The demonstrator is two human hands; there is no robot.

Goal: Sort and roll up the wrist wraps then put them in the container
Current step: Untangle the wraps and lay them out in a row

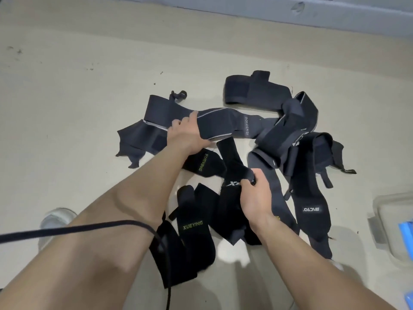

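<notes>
Wrist wraps (279, 139): lie loose and unrolled in a dark heap on the pale floor (89, 86), overlapping one another, none in the container.
BOKEERSI wrap (223, 124): stretches sideways across the far part of the heap, grey-edged, lifted at its middle.
Left hand (186, 133): grips the BOKEERSI wrap, fingers curled over its far edge.
Logo wrap (232, 166): black with a white mark, runs from under the BOKEERSI wrap toward the near side.
Right hand (257, 193): pinches the logo wrap near its middle, fingers closed on the fabric.
XUEYING wraps: one (196, 227) near, beside the left forearm; another (201, 163) just below the left wrist.
Looped wrap (252, 92): rests at the far edge of the heap.
Container (388, 238): clear plastic, at the right edge, apart from the heap, with something blue (406, 231) inside.
Cable (78, 229): black, crosses the left forearm.
Shoe (55, 220): white, lower left.
</notes>
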